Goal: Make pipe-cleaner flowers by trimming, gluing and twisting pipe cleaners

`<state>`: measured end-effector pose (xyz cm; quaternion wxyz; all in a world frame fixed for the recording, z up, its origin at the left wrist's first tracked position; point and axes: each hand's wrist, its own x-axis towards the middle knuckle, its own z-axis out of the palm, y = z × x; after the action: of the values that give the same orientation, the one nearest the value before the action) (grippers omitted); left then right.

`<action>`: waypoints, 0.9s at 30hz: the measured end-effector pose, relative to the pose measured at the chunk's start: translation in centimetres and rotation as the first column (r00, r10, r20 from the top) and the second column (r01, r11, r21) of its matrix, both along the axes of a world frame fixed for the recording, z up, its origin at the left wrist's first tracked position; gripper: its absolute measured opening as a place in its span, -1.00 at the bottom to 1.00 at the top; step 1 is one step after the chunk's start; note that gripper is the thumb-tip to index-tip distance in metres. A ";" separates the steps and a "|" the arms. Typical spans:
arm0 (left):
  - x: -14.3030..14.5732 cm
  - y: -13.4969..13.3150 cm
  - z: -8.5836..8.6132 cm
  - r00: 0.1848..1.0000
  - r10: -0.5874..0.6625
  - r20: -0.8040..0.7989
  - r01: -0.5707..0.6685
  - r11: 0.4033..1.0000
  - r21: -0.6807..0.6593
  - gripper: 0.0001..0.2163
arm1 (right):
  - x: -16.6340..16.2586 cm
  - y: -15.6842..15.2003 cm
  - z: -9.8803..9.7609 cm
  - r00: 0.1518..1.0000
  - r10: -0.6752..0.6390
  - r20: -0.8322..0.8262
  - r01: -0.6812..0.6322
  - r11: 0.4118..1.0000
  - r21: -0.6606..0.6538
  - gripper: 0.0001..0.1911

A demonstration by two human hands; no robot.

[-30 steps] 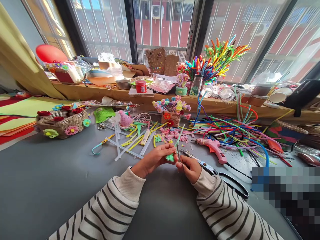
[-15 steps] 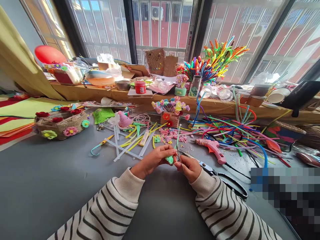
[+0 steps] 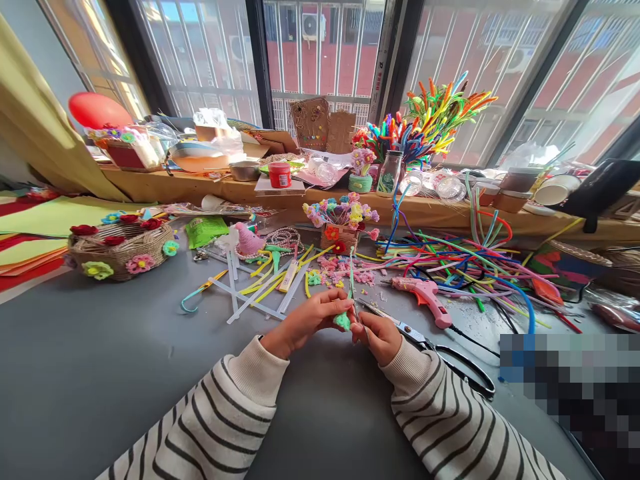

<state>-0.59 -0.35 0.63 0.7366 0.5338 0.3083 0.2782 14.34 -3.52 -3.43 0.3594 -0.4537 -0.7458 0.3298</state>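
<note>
My left hand (image 3: 320, 313) is closed, pinching a mint-green pipe cleaner (image 3: 351, 270). One fuzzy stretch stands up above the fingers, and a fluffy bunched part (image 3: 342, 321) shows below the fingertips. Close beside it, my right hand (image 3: 381, 339) is closed on a slim dark metal tool, which looks like small scissors (image 3: 355, 307), its tip against the pipe cleaner. Fingers hide most of this tool. Large black-handled scissors (image 3: 413, 333) lie on the table by my right wrist. Pink and yellow fluff clippings (image 3: 345, 272) are scattered beyond my hands.
A pink glue gun (image 3: 425, 297) lies to the right, before a heap of coloured pipe cleaners (image 3: 450, 267). Clear glue sticks (image 3: 255, 293) are at left, near a woven basket (image 3: 117, 257) with flowers. A small flower pot (image 3: 337, 235) stands ahead, below the cluttered windowsill (image 3: 200, 190).
The upright stretch of pipe cleaner and the metal tool have tilted slightly left. The bunched green part has shifted a little right and down. Both hands stay nearly in place.
</note>
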 end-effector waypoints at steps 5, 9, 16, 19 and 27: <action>-0.1 0.0 0.0 0.997 -0.071 -0.024 0.072 0.997 0.035 -0.85 | -0.3 -0.2 0.1 0.996 0.018 -0.084 -0.017 1.000 0.011 -0.47; -0.1 -0.1 0.0 0.998 -0.058 -0.039 0.060 0.997 0.050 -0.83 | -0.4 -0.4 0.1 0.995 -0.041 -0.086 0.043 0.999 0.020 -0.53; -0.1 0.0 0.0 0.998 -0.057 -0.006 0.057 0.997 0.049 -0.84 | -0.5 -0.6 0.1 0.990 -0.136 -0.042 0.139 0.988 0.072 -0.58; -0.1 -0.1 0.0 0.996 -0.086 0.003 0.086 0.995 0.049 -0.84 | -0.4 -0.6 0.1 0.995 -0.053 -0.083 0.056 0.998 0.039 -0.57; 0.0 0.0 0.1 1.000 -0.010 -0.021 0.011 0.999 0.043 -0.83 | -0.4 -0.3 -0.2 0.988 -0.134 -0.078 0.139 0.989 0.054 -0.57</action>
<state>-0.61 -0.35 0.73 0.7233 0.5540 0.3072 0.2750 13.97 -3.82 -3.64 0.4220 -0.4803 -0.7085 0.2988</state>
